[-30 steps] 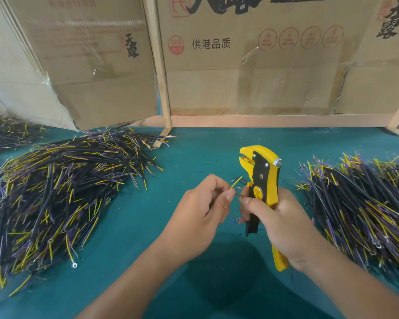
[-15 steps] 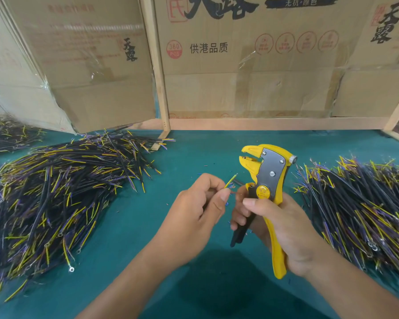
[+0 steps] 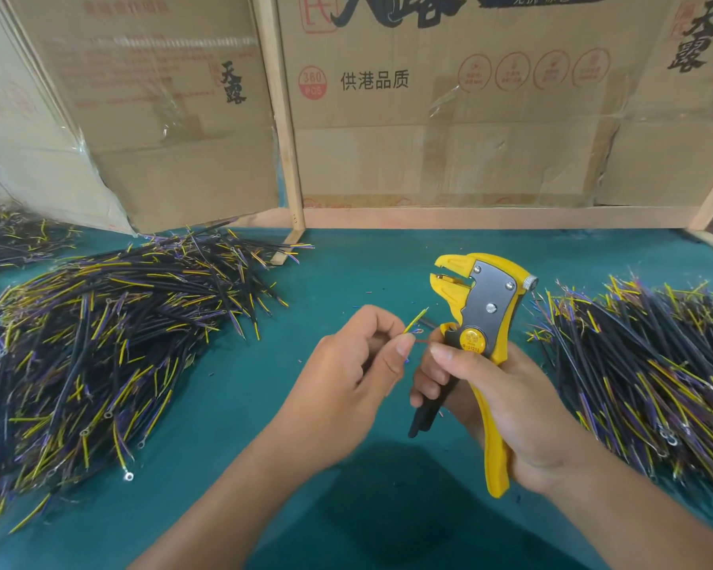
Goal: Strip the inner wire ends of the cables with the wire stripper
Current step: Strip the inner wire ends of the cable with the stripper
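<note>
Head view, looking down over a teal-green table (image 3: 231,405): the left hand (image 3: 346,384) has its fingers curled in, thumb and forefinger pinching one cable (image 3: 415,321) whose yellow inner wire sticks up and to the right out of the pinch, with a purple strand just below it. The rest of that cable is hidden inside the fist. Just beside it, the right hand (image 3: 507,409) is wrapped around the handles of a yellow and black wire stripper (image 3: 476,322), thumb laid across the front near the round yellow dial. The tool stands nearly upright, head up, and its jaws stand parted and face left, above and a little to the right of the wire tip, not touching it. The black handle pokes out below the fingers, the yellow one runs down past the palm. Left of the hands lies a big heap of black cables (image 3: 99,343) with yellow and purple ends, some with ring terminals; another heap (image 3: 643,364) lies to the right. Small bits of insulation dot the table between them. Cardboard boxes (image 3: 449,117) with printed characters and a wooden frame (image 3: 283,129) stand along the back.
</note>
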`<state>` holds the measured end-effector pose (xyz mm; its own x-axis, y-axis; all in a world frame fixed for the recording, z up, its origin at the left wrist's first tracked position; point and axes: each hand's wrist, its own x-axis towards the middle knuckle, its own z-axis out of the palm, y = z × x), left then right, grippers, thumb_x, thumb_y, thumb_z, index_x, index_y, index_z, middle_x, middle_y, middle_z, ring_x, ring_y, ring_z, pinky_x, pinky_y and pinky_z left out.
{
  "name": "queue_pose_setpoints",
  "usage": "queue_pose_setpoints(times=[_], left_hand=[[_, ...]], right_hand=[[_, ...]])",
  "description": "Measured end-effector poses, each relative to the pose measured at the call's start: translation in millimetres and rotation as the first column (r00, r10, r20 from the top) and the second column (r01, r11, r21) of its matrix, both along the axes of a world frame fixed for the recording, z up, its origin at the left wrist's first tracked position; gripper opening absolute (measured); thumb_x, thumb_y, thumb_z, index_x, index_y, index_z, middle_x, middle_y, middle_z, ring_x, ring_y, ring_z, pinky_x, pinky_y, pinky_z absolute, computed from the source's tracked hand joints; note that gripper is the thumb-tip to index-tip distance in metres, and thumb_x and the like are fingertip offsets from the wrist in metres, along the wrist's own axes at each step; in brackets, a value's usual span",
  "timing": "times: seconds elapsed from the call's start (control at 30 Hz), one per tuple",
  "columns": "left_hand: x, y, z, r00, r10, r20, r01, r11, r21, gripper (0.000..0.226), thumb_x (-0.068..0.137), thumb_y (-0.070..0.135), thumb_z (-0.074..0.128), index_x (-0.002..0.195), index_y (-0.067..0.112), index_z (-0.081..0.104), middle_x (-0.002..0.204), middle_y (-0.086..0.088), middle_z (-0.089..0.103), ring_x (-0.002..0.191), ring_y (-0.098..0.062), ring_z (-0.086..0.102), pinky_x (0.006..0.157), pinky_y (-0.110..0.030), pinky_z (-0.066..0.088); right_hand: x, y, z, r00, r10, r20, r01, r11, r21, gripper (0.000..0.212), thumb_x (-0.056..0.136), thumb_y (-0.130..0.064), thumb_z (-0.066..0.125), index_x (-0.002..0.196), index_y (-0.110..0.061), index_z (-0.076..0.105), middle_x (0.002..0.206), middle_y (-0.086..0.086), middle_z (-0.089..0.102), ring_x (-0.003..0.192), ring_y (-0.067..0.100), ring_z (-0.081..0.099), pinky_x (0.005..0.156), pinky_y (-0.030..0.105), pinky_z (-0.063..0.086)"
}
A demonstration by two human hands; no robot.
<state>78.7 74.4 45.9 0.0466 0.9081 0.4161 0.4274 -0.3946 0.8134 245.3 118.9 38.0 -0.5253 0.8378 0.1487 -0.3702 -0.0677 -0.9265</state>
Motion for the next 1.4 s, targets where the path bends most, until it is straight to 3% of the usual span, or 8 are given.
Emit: queue_pose_setpoints(times=[0.23, 0.43, 0.7, 0.87, 1.07, 1.17, 1.33, 1.4], left_hand=[[-5, 1, 2, 0.999, 0.002, 0.033, -0.003, 1.0, 0.021, 0.018, 0.1, 0.045, 0.045, 0.088, 0.032, 0.048, 0.061, 0.011, 0.048, 0.056, -0.008, 0.037, 0.054, -0.017, 0.033], [-2, 1, -2, 1.0, -0.027, 0.001, 0.027, 1.0, 0.013, 0.015, 0.099, 0.047, 0.045, 0.089, 0.037, 0.048, 0.063, 0.011, 0.049, 0.058, -0.007, 0.04, 0.054, -0.021, 0.036], [-1, 1, -2, 0.999, -0.024, -0.026, 0.024, 1.0, 0.011, 0.014, 0.101, 0.044, 0.046, 0.09, 0.035, 0.048, 0.062, 0.008, 0.049, 0.057, -0.008, 0.04, 0.053, -0.02, 0.036], [1, -2, 1, 1.0, -0.01, 0.009, 0.009, 0.997, 0.079, 0.016, 0.099, 0.046, 0.046, 0.089, 0.034, 0.049, 0.064, 0.002, 0.048, 0.058, -0.025, 0.04, 0.054, -0.041, 0.037], [2, -2, 0, 0.999, 0.014, 0.037, -0.018, 0.994, 0.104, 0.013, 0.099, 0.045, 0.046, 0.09, 0.037, 0.049, 0.064, 0.013, 0.048, 0.059, -0.024, 0.04, 0.054, -0.039, 0.036], [0, -1, -2, 1.0, 0.003, 0.016, -0.004, 0.996, 0.087, 0.013, 0.099, 0.047, 0.046, 0.091, 0.037, 0.049, 0.064, 0.006, 0.047, 0.06, -0.027, 0.039, 0.055, -0.042, 0.034], [-1, 1, -4, 1.0, -0.015, -0.007, 0.016, 0.997, 0.07, 0.015, 0.1, 0.048, 0.042, 0.092, 0.036, 0.046, 0.066, -0.004, 0.043, 0.06, -0.025, 0.034, 0.054, -0.04, 0.032], [1, 2, -6, 0.999, -0.038, -0.032, 0.039, 0.998, 0.042, 0.014, 0.099, 0.049, 0.041, 0.093, 0.037, 0.045, 0.066, -0.003, 0.043, 0.059, -0.025, 0.033, 0.053, -0.042, 0.032]], right_hand=[[1, 2, 5, 0.999, 0.025, -0.023, -0.027, 0.998, -0.053, 0.015, 0.086, -0.015, 0.06, 0.072, -0.011, 0.058, 0.069, 0.009, 0.04, 0.064, 0.025, 0.046, 0.067, 0.042, 0.05], [0, 0, 2, 0.999, 0.04, -0.002, -0.04, 0.993, -0.109, 0.022, 0.084, -0.029, 0.067, 0.081, -0.007, 0.07, 0.068, 0.008, 0.047, 0.064, 0.025, 0.049, 0.066, 0.04, 0.051], [-1, -3, 3, 0.996, 0.058, -0.061, -0.065, 0.991, -0.116, 0.017, 0.087, -0.018, 0.065, 0.073, -0.011, 0.057, 0.068, 0.008, 0.042, 0.063, 0.024, 0.046, 0.066, 0.041, 0.051], [0, -2, 1, 0.999, 0.05, -0.007, -0.05, 0.996, -0.077, 0.016, 0.085, -0.017, 0.066, 0.073, -0.012, 0.058, 0.066, 0.007, 0.041, 0.062, 0.024, 0.045, 0.069, 0.041, 0.05], [0, -1, -2, 0.999, 0.032, 0.036, -0.031, 0.999, -0.034, 0.012, 0.083, -0.017, 0.068, 0.071, -0.015, 0.063, 0.065, 0.005, 0.043, 0.062, 0.024, 0.046, 0.07, 0.041, 0.05], [2, 1, -1, 0.996, -0.018, 0.083, 0.019, 1.0, -0.008, 0.017, 0.083, -0.017, 0.076, 0.07, -0.016, 0.064, 0.064, 0.004, 0.045, 0.063, 0.024, 0.047, 0.071, 0.041, 0.051], [4, 10, 6, 0.992, -0.1, -0.073, 0.09, 0.988, -0.127, 0.023, 0.081, -0.022, 0.067, 0.068, -0.011, 0.051, 0.063, 0.006, 0.04, 0.06, 0.023, 0.046, 0.066, 0.04, 0.052], [8, 12, 8, 0.991, -0.113, -0.066, 0.109, 0.992, -0.06, 0.022, 0.082, -0.021, 0.067, 0.072, -0.007, 0.053, 0.064, 0.005, 0.042, 0.061, 0.023, 0.048, 0.069, 0.041, 0.051]])
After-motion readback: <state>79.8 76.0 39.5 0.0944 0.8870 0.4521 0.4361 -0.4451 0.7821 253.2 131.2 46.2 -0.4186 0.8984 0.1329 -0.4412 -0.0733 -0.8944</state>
